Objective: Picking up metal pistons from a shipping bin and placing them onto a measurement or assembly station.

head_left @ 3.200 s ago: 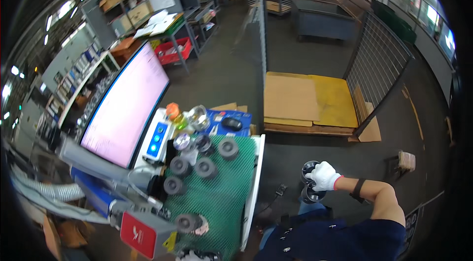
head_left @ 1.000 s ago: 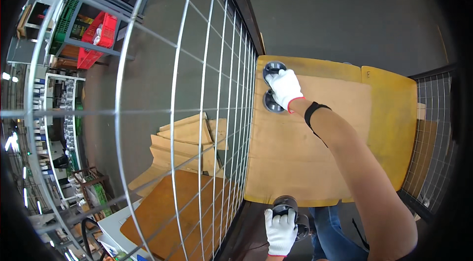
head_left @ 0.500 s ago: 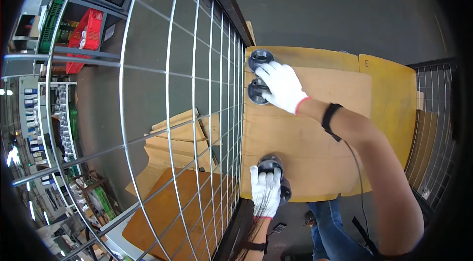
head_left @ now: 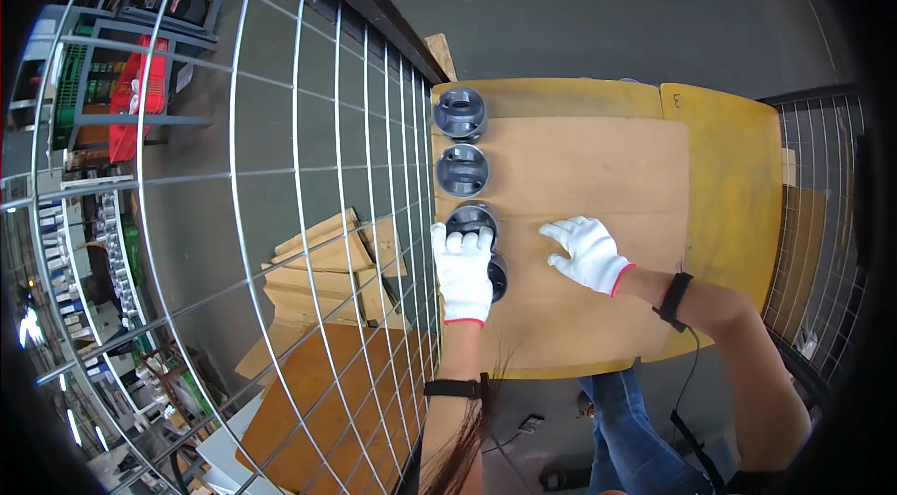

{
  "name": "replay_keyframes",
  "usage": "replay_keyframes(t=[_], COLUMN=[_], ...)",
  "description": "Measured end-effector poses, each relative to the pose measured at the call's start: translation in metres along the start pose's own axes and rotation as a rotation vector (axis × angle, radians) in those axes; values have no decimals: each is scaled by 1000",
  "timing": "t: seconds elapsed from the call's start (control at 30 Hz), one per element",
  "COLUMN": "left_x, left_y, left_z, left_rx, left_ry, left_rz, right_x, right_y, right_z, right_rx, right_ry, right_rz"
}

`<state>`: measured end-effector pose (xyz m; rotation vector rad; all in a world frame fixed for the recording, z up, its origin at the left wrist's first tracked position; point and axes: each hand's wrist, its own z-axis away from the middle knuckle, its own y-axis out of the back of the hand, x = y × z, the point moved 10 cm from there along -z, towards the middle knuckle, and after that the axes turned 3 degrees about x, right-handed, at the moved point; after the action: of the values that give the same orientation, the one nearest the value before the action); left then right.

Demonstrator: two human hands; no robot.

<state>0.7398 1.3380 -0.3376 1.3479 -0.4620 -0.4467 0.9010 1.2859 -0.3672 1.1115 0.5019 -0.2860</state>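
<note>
Along the left edge of the cardboard sheet [head_left: 598,159], several dark grey metal pistons stand in a column. The farthest piston [head_left: 460,114] and the second piston [head_left: 462,170] are untouched, their hollow ends facing up. My left hand [head_left: 463,273], in a white glove, has its fingers curled over the third piston [head_left: 475,215]. Partly hidden by that hand is the nearest piston [head_left: 499,276], beside the palm; whether it is gripped too, I cannot tell. My gloved right hand [head_left: 587,252] is open above the cardboard, right of the pistons, with its fingers apart and nothing in them.
A wire mesh panel [head_left: 360,168] rises directly left of the pistons. Beneath the cardboard lies a yellow board [head_left: 733,205]. Beyond the mesh are flattened cardboard pieces [head_left: 322,257], a brown board [head_left: 322,402] and a red crate [head_left: 140,93]. Another mesh panel [head_left: 818,243] stands at the right.
My right hand has let go of the two far pistons and drawn back toward me and right. My left hand and the two near pistons have moved forward, up to the others.
</note>
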Motion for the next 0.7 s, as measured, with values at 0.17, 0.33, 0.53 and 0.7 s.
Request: replay_keyframes(t=[0.17, 0.33, 0.53, 0.7], left_x=[-17, -21, -16, 4], left_y=[-13, -12, 15, -28], left_z=[4, 10, 50, 79], left_rx=[-33, -99, -76, -286], left_ry=[-19, 5, 385, 366], left_rz=[9, -15, 212, 160], right_x=[-19, -30, -39, -49], right_y=[-13, -26, -39, -64], right_z=[-8, -19, -62, -89], right_rx=[-27, -62, -139, -156], right_ry=[-17, -117, -371, -387], right_rz=[-105, -253, -540, -240])
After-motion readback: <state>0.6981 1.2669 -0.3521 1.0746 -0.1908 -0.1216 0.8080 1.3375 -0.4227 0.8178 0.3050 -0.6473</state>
